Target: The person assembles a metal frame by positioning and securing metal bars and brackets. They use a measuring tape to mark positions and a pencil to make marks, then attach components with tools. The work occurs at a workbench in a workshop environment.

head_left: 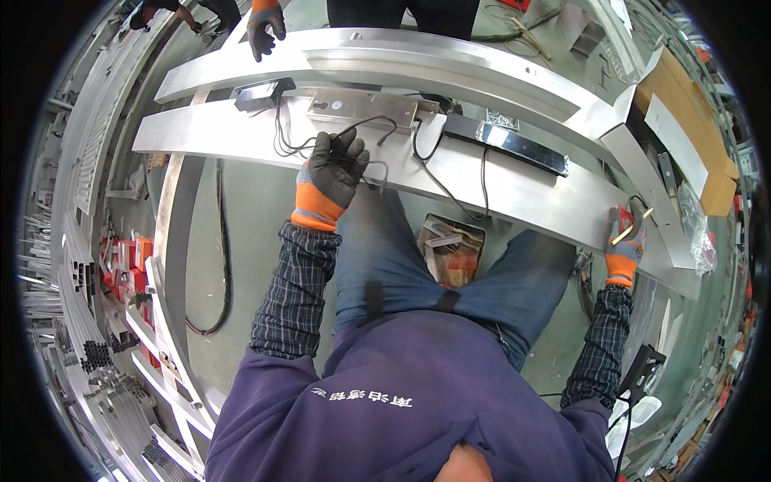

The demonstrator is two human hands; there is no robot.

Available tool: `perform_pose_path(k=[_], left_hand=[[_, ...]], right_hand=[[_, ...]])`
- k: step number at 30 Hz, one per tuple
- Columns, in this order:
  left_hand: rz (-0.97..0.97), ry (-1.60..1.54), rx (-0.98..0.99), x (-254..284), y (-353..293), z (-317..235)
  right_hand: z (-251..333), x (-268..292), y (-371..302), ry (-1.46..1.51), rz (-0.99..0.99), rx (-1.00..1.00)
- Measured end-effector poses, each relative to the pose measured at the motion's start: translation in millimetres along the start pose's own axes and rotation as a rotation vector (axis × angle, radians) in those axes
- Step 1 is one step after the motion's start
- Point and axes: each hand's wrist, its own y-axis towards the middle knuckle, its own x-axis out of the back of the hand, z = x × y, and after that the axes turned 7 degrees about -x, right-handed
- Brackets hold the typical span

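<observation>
My left hand [337, 170], in a grey and orange glove, is closed around a thin black cable [376, 120] above the near silver metal beam [213, 128]. Just beyond it, a silver metal box [357, 110] with a slot-shaped hole rests on the beam. At the beam's right end, my gloved right hand [625, 241] has its fingers curled, with a thin pale-yellow stick [633, 227] across them. A small red piece shows beside those fingers; its kind is unclear. Between the hands lies a long glossy black device [510, 145] with cables hanging down. To the left sits a smaller black box [263, 95].
A second silver beam [450, 48] runs behind the first. Small screws [502, 119] lie in a tray there. An opened cardboard box [683, 120] stands at the right. A tool tray [451, 249] is on the floor between my legs. Another person's gloved hand [265, 30] is at the far side.
</observation>
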Motion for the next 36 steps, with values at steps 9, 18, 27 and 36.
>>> perform_pose_path(k=[9,18,27,36], left_hand=[[0.007,0.001,-0.017,12,-1,-6],[-0.013,-0.045,-0.014,21,-2,-12],[-0.082,0.014,-0.064,12,-8,-14],[-0.036,0.033,0.033,10,-15,-12]], right_hand=[[67,24,-3,-0.055,-0.184,0.122],[254,-1,-66,0.382,0.268,0.447],[273,-38,-87,0.151,0.35,0.53],[285,-40,-92,0.298,0.304,0.528]])
